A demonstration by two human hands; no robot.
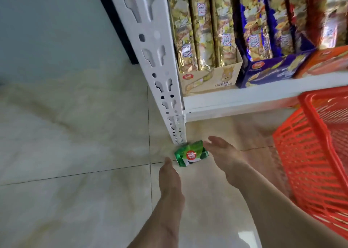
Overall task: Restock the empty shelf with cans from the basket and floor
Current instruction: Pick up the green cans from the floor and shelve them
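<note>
A green can (191, 153) lies on its side on the tiled floor (75, 153), right at the foot of the white shelf post (160, 74). Both hands are spread wide and hold nothing: the left hand (169, 174) is just below the can, the right hand (224, 153) beside it, apparently flanking it to scoop it up. The red basket (310, 144) stands to the can's right.

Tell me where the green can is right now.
The green can lies on its side on the floor, at the foot of the white shelf post, between the left hand and right hand.
</note>
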